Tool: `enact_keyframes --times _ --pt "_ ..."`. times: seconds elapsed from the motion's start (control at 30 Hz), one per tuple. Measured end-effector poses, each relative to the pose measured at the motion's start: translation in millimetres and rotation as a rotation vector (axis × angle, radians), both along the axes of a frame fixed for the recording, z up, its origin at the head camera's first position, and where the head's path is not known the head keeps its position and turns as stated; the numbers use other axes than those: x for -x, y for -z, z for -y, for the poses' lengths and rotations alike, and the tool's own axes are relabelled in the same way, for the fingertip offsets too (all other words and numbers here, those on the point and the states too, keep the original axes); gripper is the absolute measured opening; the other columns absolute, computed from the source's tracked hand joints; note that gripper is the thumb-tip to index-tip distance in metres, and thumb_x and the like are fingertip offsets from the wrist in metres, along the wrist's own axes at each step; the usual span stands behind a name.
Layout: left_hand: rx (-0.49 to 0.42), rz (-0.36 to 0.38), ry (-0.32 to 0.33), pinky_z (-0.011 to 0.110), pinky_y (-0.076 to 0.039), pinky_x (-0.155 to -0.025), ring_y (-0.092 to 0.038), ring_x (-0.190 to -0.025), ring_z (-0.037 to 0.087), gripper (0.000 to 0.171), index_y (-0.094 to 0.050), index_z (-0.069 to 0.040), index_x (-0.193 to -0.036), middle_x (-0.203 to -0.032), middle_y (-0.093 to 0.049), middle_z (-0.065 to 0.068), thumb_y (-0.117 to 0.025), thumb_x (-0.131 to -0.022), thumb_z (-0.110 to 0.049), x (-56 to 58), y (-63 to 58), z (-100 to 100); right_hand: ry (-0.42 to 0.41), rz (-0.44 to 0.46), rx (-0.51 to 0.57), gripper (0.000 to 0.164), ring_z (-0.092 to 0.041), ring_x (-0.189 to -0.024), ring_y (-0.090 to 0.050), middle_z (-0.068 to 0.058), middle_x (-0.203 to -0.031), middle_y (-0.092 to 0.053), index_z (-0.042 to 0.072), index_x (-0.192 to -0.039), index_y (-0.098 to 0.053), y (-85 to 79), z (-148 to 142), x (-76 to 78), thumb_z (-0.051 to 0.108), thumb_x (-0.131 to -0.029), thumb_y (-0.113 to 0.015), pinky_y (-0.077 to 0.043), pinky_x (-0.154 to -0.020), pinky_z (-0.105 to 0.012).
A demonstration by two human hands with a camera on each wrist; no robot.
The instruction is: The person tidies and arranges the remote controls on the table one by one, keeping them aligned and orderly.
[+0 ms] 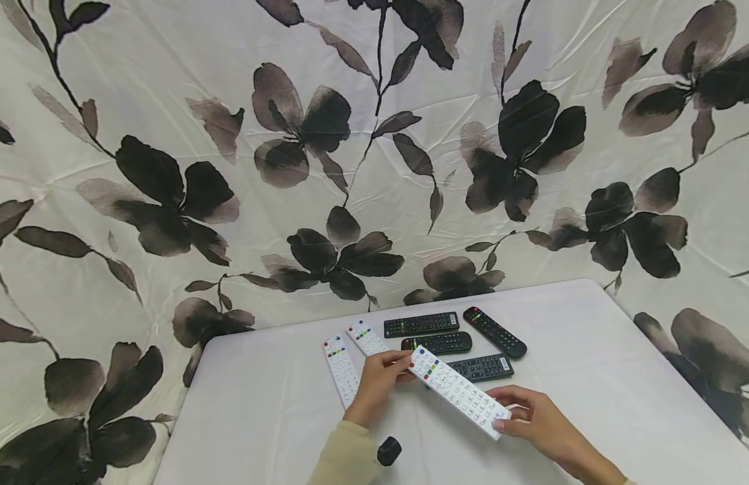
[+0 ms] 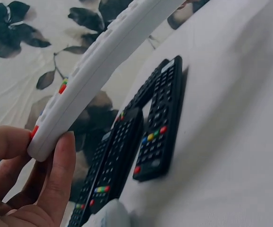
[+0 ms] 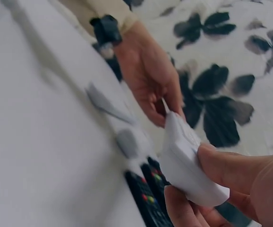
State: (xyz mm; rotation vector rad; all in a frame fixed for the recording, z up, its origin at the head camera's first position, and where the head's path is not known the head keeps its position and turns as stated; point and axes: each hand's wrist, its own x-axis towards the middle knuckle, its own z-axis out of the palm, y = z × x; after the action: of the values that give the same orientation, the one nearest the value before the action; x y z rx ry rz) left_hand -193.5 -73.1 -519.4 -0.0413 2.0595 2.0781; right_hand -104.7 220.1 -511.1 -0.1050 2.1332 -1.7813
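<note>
A white remote control (image 1: 459, 392) with small coloured buttons is held above the table between both hands, tilted. My left hand (image 1: 374, 387) pinches its upper left end between thumb and fingers, as the left wrist view also shows on the remote's edge (image 2: 94, 78). At the lower right end, my right hand (image 1: 541, 421) grips it with the thumb on top and fingers beneath. Two more white remotes, one nearer (image 1: 341, 370) and one farther (image 1: 364, 335), lie left of the black ones; my left hand and wrist partly cover them.
Several black remotes lie behind the held one: a rear one (image 1: 420, 325), a middle one (image 1: 444, 342), a slanted one on the right (image 1: 494, 332) and a partly covered one (image 1: 486, 368). The table has a white cover (image 1: 253, 404). A floral cloth (image 1: 411, 222) hangs behind.
</note>
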Motion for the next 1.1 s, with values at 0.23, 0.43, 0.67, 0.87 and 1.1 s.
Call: enact_keyframes --times 0.23,0.43,0.67,0.87,1.1 --pt "0.047 -0.017 0.037 0.038 -0.064 -0.09 -0.072 -0.091 0.014 0.027 -0.071 0.012 -0.123 -0.118 -0.073 0.019 -0.065 -0.102 -0.003 -4.2 -2.9 31 -0.032 -0.002 0.039 0.057 -0.021 -0.097 -0.07 -0.013 -0.115 -0.066 -0.015 -0.139 -0.054 3.5 29 -7.5 0.0 -0.089 -0.078 -0.061 -0.078 -0.026" --pt "0.058 -0.028 0.074 0.033 -0.065 -0.085 -0.073 -0.09 0.015 0.028 -0.068 0.016 -0.124 -0.117 -0.073 0.021 -0.063 -0.103 -0.002 -8.7 -4.3 51 -0.11 -0.015 0.099 0.059 -0.02 -0.098 -0.071 -0.014 -0.119 -0.068 -0.018 -0.138 -0.052 9.6 50 -14.5 -0.004 -0.087 -0.077 -0.062 -0.081 -0.025" --pt "0.085 -0.013 0.09 0.031 -0.065 -0.083 -0.074 -0.09 0.016 0.028 -0.067 0.017 -0.123 -0.114 -0.073 0.018 -0.062 -0.102 -0.001 -14.2 -4.7 75 -0.156 0.037 0.125 0.059 -0.024 -0.099 -0.07 -0.007 -0.113 -0.069 -0.015 -0.139 -0.054 18.0 75 -19.1 -0.004 -0.085 -0.077 -0.059 -0.083 -0.023" --pt "0.077 0.023 0.095 0.027 -0.064 -0.081 -0.072 -0.088 0.013 0.031 -0.065 0.021 -0.123 -0.108 -0.075 0.013 -0.064 -0.101 -0.001 -18.3 -3.5 98 -0.162 0.107 0.167 0.058 -0.023 -0.095 -0.072 -0.006 -0.109 -0.068 -0.013 -0.139 -0.054 22.8 96 -24.1 -0.009 -0.084 -0.071 -0.061 -0.085 -0.027" --pt "0.107 0.04 0.108 0.032 -0.064 -0.083 -0.072 -0.09 0.014 0.031 -0.066 0.021 -0.12 -0.11 -0.075 0.013 -0.065 -0.101 -0.003 -23.6 -4.7 119 -0.219 0.141 0.233 0.06 -0.021 -0.097 -0.074 -0.006 -0.109 -0.068 -0.013 -0.14 -0.053 29.4 117 -28.2 -0.007 -0.084 -0.073 -0.064 -0.086 -0.033"
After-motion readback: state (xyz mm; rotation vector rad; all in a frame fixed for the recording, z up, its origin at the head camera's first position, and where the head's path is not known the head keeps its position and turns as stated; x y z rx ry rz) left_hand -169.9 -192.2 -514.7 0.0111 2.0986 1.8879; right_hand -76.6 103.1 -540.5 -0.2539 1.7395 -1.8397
